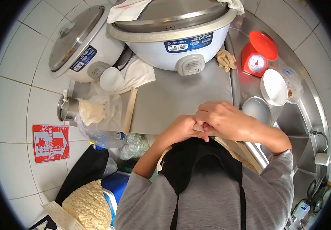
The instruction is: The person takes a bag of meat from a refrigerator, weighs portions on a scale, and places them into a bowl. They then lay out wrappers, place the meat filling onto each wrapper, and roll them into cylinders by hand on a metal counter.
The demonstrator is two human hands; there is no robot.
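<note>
My left hand (186, 128) and my right hand (219, 119) meet at the front edge of the steel counter (180, 92), close to my body. The fingers of both are curled inward and touch each other. Whatever may lie between them is hidden or too small to name. Beyond my hands stands a large white rice cooker (150, 50) with a steel lid. A white bowl (256, 109) sits to the right of my right hand.
A second rice cooker (115, 50) stands at the left, near stacked white cups (111, 79) and a steel pot (69, 109). On the right are a red scale (254, 61), an upright-tilted bowl (274, 87) and a sink (295, 145). A wooden strip (130, 111) lies on the counter.
</note>
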